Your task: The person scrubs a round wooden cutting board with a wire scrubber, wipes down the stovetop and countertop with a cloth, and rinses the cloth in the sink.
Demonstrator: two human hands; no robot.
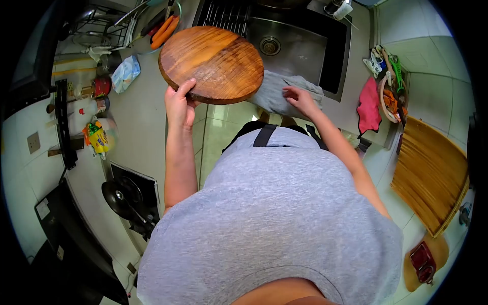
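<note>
My left hand grips the lower left edge of a round wooden board, thumb on top and the other fingers underneath. The board is held up over the counter's front edge, left of the sink. A grey cloth lies at the sink's front edge. Over the cloth's right part is my right hand, its fingers slightly curled and apart, with nothing in it. Whether its fingertips touch the cloth is hard to tell.
The sink has a drying rack at its left. Carrots in a glass bowl, a tissue pack and a stove with a black pan are at left. A pink cloth hangs beside a basket at right.
</note>
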